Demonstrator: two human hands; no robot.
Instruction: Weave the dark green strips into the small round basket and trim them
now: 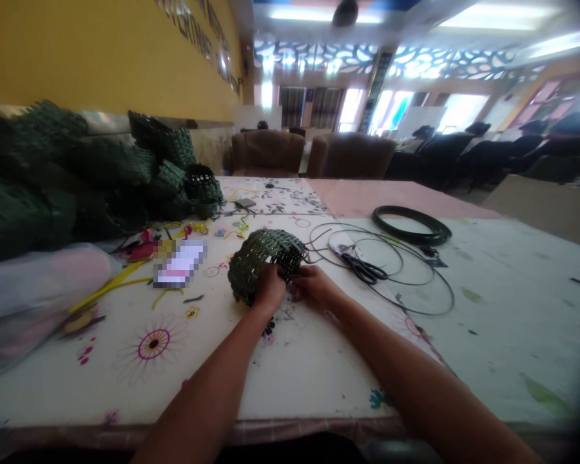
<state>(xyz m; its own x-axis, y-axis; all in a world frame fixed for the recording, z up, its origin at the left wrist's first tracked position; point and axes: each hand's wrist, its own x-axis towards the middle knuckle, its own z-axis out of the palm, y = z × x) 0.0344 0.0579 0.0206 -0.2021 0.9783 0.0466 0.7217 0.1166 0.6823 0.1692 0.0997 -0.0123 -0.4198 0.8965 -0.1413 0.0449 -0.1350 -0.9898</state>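
Observation:
A dark green woven basket (251, 258) lies on its side on the table in front of me. My left hand (270, 287) is closed on the basket's near rim, its fingers partly inside the opening. Close by on the right, my right hand (315, 285) has its fingers pinched together at the rim's edge; what they hold is too small and blurred to make out. Behind my right hand, thin dark cord (319, 233) spreads out in loose loops from beside the basket.
Several green woven baskets (116, 161) are piled at the left, behind a clear plastic bag (38, 290). A blurred-out phone-like rectangle (181, 263) lies beside yellow strips (111, 283). To the right are a bundled black cord (365, 267) and a thick dark coil (410, 237).

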